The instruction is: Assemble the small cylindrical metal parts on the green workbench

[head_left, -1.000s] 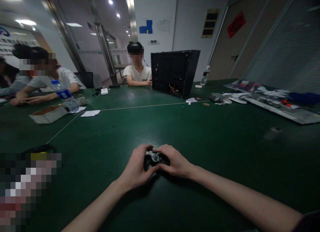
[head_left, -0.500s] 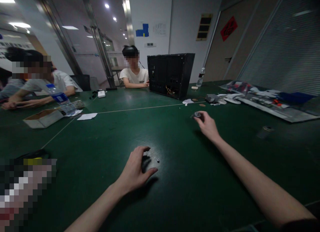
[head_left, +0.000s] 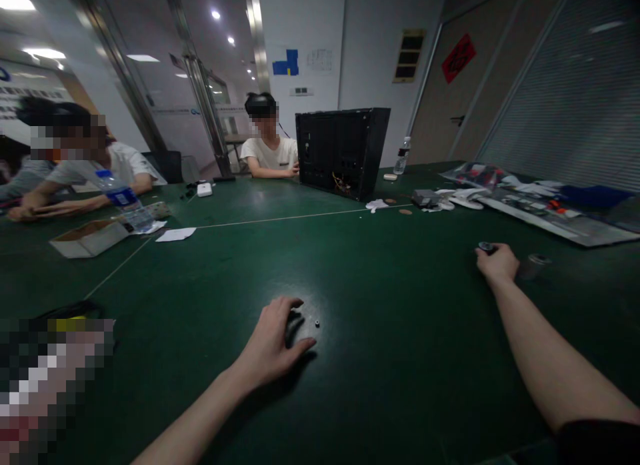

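Observation:
My left hand (head_left: 273, 341) rests on the green table (head_left: 380, 298) near the front, its fingers curled over a dark object I cannot make out. A tiny metal part (head_left: 317, 324) lies on the table just right of it. My right hand (head_left: 496, 261) is stretched out far to the right, fingers closed on a small dark round piece (head_left: 486, 247). A small grey cylinder (head_left: 533, 265) lies on the table just right of that hand.
A black computer case (head_left: 341, 148) stands at the back centre, with a person seated behind it. Two more people sit at the left by a cardboard box (head_left: 89, 237) and a water bottle (head_left: 123, 199). Boards and papers (head_left: 540, 208) lie at the right.
My right hand left the object held by both hands, went out to mid-table with a small round piece, then swung further right beside the grey cylinder. The left hand stayed put.

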Available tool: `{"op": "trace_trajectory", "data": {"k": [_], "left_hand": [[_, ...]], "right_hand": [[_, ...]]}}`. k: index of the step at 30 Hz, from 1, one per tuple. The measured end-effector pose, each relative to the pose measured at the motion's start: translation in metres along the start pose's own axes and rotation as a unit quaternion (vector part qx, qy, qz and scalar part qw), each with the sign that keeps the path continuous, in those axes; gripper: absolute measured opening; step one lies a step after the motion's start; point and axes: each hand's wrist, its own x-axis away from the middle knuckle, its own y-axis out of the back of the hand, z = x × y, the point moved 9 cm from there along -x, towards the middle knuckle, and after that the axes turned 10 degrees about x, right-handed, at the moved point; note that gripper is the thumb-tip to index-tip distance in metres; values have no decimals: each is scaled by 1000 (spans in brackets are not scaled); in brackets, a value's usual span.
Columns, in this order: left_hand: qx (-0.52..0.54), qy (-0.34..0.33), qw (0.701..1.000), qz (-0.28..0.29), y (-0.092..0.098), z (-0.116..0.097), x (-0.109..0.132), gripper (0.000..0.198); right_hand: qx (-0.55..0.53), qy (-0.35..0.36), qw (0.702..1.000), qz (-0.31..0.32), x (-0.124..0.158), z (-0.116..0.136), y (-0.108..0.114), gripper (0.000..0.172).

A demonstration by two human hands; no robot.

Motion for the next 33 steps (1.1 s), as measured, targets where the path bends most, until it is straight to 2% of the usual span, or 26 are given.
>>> {"op": "trace_trajectory", "data": {"k": [4, 9, 12, 15, 17, 19, 21, 23, 26, 29, 31, 33], "left_hand": [[-1, 8, 1000, 12, -2, 3, 0, 52], [-2, 11, 1000, 23, -3, 1, 1, 49], [-9, 6, 1000, 25, -2, -1, 1, 45], [-15, -1, 1000, 21, 0, -2, 2, 42], [-19, -3, 1000, 22, 0, -3, 1, 41], [-23, -4, 999, 23, -1, -3, 0, 40], [-27, -5, 999, 23, -2, -3, -1, 39], [-31, -10, 999, 18, -2, -4, -1, 39], [-36, -17, 999, 2, 0, -3, -1, 37], [-37, -28, 999, -1, -1, -1, 1, 34], [-37, -33, 999, 0, 0, 0, 2, 34], [-37, -33, 999, 1, 0, 2, 3, 34]], "right_hand": [[15, -94, 995, 18, -2, -20, -8, 22], [10, -87, 996, 10, 3, -12, 0, 44], [7, -48, 999, -23, 6, 15, 11, 59], [4, 32, 998, -45, 21, 74, 22, 64], [-9, 155, 987, -34, 50, 140, 27, 56], [-41, 282, 958, 22, 99, 210, 29, 40], [-78, 394, 910, 100, 161, 270, 31, 30], [-107, 498, 846, 159, 226, 315, 39, 27], [-139, 589, 766, 216, 298, 345, 51, 25], [-140, 638, 711, 260, 335, 349, 53, 29], [-129, 643, 702, 276, 342, 347, 48, 31], [-125, 635, 707, 286, 342, 345, 41, 30]]}}
